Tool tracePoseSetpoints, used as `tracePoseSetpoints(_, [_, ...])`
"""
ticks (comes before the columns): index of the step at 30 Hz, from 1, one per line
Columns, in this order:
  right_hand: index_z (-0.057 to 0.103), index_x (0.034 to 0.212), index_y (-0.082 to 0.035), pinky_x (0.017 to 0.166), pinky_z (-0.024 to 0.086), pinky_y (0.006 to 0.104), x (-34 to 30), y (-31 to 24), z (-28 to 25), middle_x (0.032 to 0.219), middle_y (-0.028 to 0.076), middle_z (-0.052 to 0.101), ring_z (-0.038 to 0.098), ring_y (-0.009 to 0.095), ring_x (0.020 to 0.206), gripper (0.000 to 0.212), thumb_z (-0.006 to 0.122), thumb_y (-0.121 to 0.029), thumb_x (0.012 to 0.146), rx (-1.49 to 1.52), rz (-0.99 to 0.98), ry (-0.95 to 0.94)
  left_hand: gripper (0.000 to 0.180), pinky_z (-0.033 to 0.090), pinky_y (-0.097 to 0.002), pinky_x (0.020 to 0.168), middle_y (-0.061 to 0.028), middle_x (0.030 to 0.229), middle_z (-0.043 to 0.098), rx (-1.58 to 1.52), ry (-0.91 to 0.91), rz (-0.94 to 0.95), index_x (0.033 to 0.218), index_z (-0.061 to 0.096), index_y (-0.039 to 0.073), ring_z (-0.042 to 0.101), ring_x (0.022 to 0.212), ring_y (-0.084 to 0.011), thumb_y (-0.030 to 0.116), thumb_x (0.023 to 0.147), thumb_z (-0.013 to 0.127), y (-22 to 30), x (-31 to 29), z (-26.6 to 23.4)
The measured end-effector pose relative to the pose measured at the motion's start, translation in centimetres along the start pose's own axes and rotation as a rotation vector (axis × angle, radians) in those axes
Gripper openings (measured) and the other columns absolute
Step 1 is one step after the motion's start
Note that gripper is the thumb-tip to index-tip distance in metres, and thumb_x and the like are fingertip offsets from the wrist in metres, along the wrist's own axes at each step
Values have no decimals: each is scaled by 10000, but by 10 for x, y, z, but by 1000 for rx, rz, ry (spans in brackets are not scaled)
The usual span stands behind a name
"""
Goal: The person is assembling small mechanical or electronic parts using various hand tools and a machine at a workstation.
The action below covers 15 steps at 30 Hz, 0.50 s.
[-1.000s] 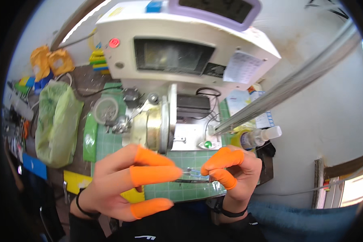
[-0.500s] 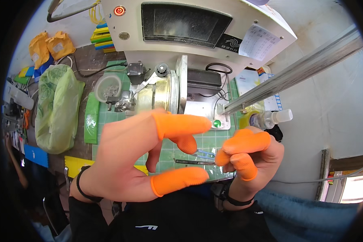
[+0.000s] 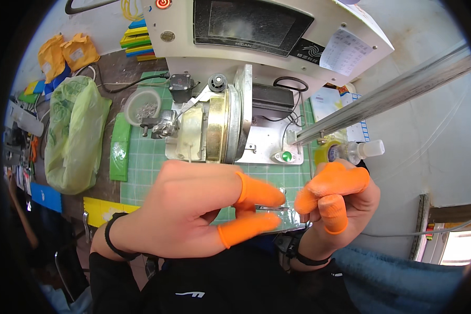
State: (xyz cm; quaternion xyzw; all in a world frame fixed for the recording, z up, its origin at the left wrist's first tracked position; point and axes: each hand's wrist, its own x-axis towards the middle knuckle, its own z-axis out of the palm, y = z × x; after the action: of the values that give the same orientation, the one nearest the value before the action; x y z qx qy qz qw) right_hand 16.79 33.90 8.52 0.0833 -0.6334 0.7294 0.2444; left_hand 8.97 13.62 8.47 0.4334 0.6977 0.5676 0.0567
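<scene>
My left hand [image 3: 199,209], with orange finger cots, reaches over the front of the green mat, thumb and fingers apart. Between its fingertips a thin dark metal tool [image 3: 275,209] shows in part, its other end hidden behind the fingers. I cannot tell whether the tool lies on the mat or is held. My right hand [image 3: 343,201], also in orange finger cots, is pinched shut just right of the tool; what it holds, if anything, is too small or hidden. Behind both hands stands a machine's brass-coloured drum [image 3: 216,128] with a metal arm over it.
A white machine housing [image 3: 172,21] with a dark screen fills the back. A round tub of small metal bits [image 3: 144,107] stands left of the drum, near a green strip [image 3: 120,146] and a green plastic bag [image 3: 73,136]. Right are a slanting metal bar [image 3: 382,94] and a bottle [image 3: 350,152].
My left hand has moved right and its thumb and fingers have drawn closer together around the dark tool. My right hand, still pinched, has shifted slightly right. The view has shifted a little.
</scene>
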Motion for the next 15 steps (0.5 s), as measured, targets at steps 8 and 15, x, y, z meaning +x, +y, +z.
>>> tracePoseSetpoints(8, [728, 947, 106, 529, 492, 239, -7, -2, -37, 773, 167, 703, 690, 183, 614, 186, 810, -36, 858, -88, -26, 50, 169, 352, -256, 465, -30, 640, 614, 92, 141, 66, 943, 818, 49, 516, 512, -117, 38, 782, 868, -2, -4, -6])
tracePoseSetpoints(15, [713, 985, 112, 485, 434, 208, -17, -1, -53, 753, 154, 683, 625, 138, 550, 190, 772, -45, 897, -104, -35, 136, 232, 391, -250, 490, -23, 719, 661, 121, 118, 91, 996, 791, 27, 541, 546, -116, 107, 797, 882, -7, 1, -2])
